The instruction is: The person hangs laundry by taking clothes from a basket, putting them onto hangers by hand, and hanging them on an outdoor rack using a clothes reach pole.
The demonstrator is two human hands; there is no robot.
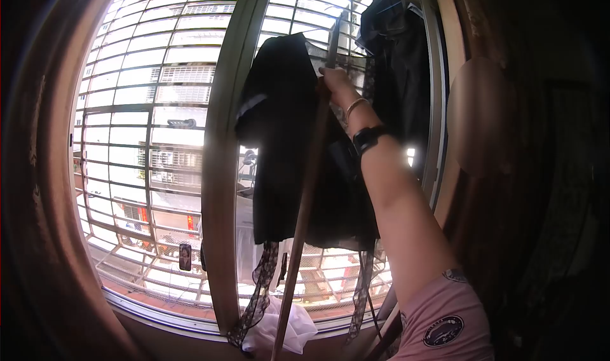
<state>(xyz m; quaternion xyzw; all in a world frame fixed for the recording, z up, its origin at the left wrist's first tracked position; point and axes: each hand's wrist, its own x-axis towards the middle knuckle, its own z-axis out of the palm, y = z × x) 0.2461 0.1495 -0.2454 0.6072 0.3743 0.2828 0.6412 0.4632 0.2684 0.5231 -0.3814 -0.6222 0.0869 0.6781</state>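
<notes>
My right hand (335, 86) is raised in front of the window and closed around a long pole (304, 215). The pole runs from the bottom edge of the view up past my fingers, and its top reaches up near the window bars. Right behind the pole hangs a dark garment (279, 138), with sheer patterned strips (259, 291) dangling below it. To the right of my hand, a second dark garment (403, 62) hangs on a blue hanger (386, 2). My left hand is out of view.
Metal window bars (149, 110) stretch across the opening, with buildings beyond. A thick window frame post (222, 164) divides it. A white plastic bag or cloth (289, 326) is low at the sill. A small phone-like item (185, 257) shows at the lower left pane.
</notes>
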